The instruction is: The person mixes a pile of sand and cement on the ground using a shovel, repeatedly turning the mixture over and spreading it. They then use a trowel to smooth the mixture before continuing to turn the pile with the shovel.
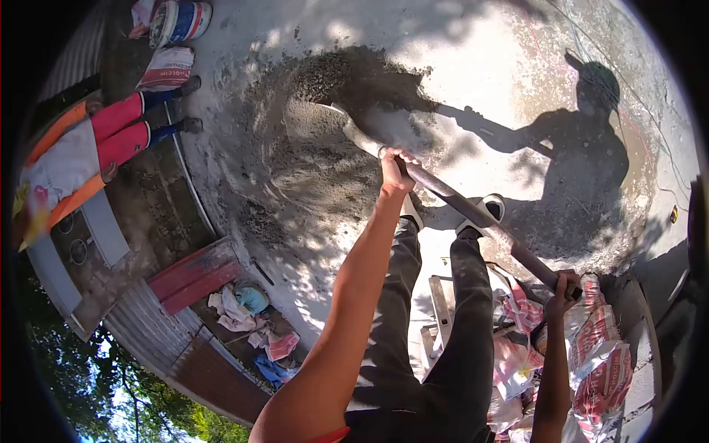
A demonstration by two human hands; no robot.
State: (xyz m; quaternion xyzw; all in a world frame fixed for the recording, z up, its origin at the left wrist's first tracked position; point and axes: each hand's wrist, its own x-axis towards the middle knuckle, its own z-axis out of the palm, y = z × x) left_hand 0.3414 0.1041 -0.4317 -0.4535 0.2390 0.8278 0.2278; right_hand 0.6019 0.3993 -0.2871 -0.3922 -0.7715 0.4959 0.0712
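A long-handled shovel (459, 201) slants across the middle of the head view. My left hand (396, 168) is wrapped round its shaft near the blade end. Farther back, my right hand (564, 292) grips the end of the handle. The shovel's head meets a patch of grey wet mix (306, 159) spread on the ground; much of the blade is hidden in the mix or in shadow. My shoes stand just behind the mix, under the shaft.
Another person (88, 148) stands at the left, near a cement bag (167, 70) and a bucket (181, 22). Crumpled cement bags (594, 354) and a metal-looking frame (441, 310) lie close by my legs. Corrugated sheets (159, 332) line the lower left. Thin cords (635, 96) cross the ground at right.
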